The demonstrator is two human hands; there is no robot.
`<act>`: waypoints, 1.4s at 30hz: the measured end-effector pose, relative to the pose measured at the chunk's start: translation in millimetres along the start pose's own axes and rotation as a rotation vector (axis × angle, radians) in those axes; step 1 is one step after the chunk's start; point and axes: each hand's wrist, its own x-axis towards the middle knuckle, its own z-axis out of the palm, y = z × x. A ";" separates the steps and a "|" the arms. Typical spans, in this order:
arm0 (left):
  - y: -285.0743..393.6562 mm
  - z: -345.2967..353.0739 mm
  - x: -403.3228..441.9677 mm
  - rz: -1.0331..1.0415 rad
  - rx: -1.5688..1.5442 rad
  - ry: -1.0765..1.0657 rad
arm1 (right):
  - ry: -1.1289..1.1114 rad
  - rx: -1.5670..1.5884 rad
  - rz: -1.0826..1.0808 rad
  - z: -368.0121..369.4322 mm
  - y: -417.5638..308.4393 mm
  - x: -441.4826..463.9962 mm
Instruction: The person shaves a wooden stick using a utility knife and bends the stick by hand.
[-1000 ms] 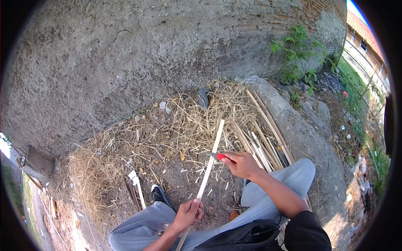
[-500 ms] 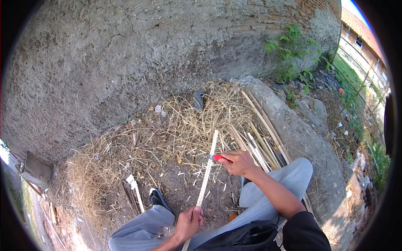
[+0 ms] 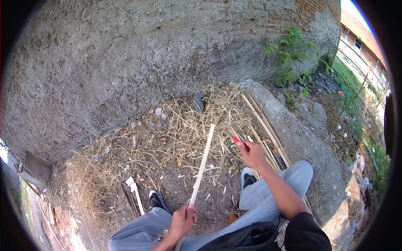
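A long, pale wooden strip point(image 3: 203, 164) slants up and away from my left hand point(image 3: 183, 220), which is closed around its lower part. My right hand point(image 3: 252, 155) is closed on a red-handled knife point(image 3: 236, 139). The knife is to the right of the strip, apart from it, and its blade is hard to make out against the sticks behind. Below my right hand, several wooden strips point(image 3: 272, 132) lie in a bundle along the stone edge. Small pale shavings are scattered on the soil beyond my left hand.
A rough grey wall point(image 3: 125, 62) rises in front. Dry straw point(image 3: 90, 171) covers the ground at its foot. A stone ledge point(image 3: 299, 140) runs along the right, with a green plant point(image 3: 292, 54) behind it. My bent legs and a black bag point(image 3: 247, 237) are at the bottom.
My right hand has moved right with the knife, off the strip. The strip's far end has shifted slightly left and up, still in my left hand.
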 end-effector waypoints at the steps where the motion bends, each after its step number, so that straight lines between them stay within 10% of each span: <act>1: -2.7 2.3 -0.7 0.023 0.055 0.028 | -0.062 0.030 -0.063 2.5 -13.0 -7.4; 16: 23.8 17.6 -25.3 0.102 0.371 0.074 | 0.069 -0.047 -0.517 32.1 -7.9 -14.4; 27: 7.7 8.9 -26.6 0.031 0.366 -0.017 | 0.114 -0.347 0.187 -11.0 71.1 45.9; 31: 14.5 8.9 -15.5 0.020 0.412 0.075 | 0.163 -0.160 0.149 -4.0 61.9 41.6; 33: -7.7 18.7 -9.1 0.417 0.664 0.284 | 0.080 0.015 0.089 7.2 42.4 25.2; 42: 13.7 21.7 -22.6 0.342 1.079 0.128 | -0.112 0.074 0.053 15.6 8.9 -1.1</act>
